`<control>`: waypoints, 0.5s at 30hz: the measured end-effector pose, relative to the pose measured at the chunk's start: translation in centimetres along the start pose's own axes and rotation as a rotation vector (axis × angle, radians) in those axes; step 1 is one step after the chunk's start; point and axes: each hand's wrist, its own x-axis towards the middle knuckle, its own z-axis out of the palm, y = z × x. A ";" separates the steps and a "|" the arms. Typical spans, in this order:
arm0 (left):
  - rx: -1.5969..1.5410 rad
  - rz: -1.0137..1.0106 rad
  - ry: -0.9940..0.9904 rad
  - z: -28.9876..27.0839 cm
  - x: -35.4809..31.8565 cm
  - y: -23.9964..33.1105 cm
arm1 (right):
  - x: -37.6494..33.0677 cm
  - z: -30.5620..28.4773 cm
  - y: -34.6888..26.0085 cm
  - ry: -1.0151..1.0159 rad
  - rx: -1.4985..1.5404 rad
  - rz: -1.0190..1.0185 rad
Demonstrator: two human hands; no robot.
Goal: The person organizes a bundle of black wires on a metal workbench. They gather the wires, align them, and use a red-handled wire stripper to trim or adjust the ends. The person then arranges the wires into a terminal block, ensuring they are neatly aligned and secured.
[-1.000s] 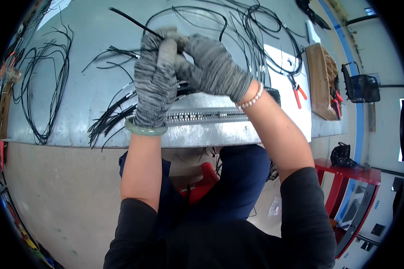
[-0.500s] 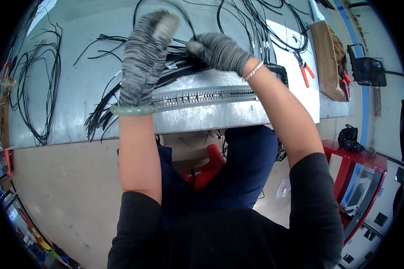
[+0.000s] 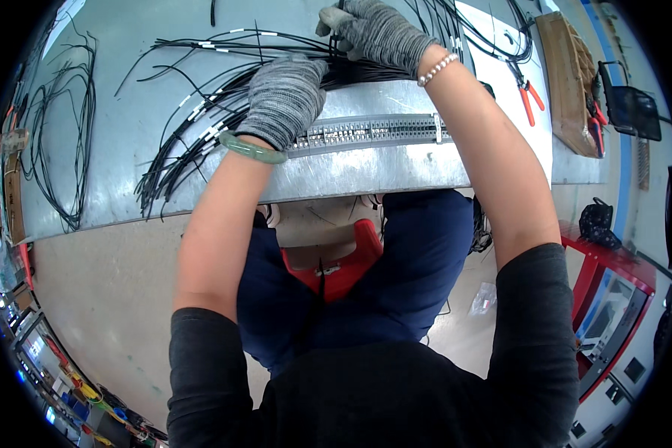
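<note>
Both my hands wear grey knitted gloves. My left hand (image 3: 287,97) is curled over a bundle of black cables (image 3: 369,72) lying across the metal table, its fingertips partly hidden. Many of these cables carry white labels, and their loose ends fan out to the left. Farther back and to the right, my right hand (image 3: 381,31) is closed with a black cable between thumb and fingers, above the bundle. In front of the bundle, a long rail of terminal blocks (image 3: 366,133) lies near the table's front edge.
Coiled black cables (image 3: 89,127) lie at the table's left. To the right are red-handled pliers (image 3: 529,101) on a white sheet (image 3: 537,138), and a wooden box (image 3: 564,82) holding tools. A red stool (image 3: 343,272) shows between my legs.
My left hand has come down and right onto the cable bundle. My right hand has moved up and away from me. The cable loop that arched above the hands no longer shows.
</note>
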 end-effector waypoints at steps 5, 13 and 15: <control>-0.029 0.014 0.015 -0.2 0.2 0.5 | 1.7 -0.5 1.8 -0.109 0.289 0.021; -0.063 0.251 0.136 -2.8 0.6 -0.5 | 2.4 -1.6 -1.5 -0.200 -0.044 -0.101; -0.109 0.220 0.173 -3.3 0.0 0.2 | 2.5 -1.7 -2.1 -0.289 -0.113 -0.126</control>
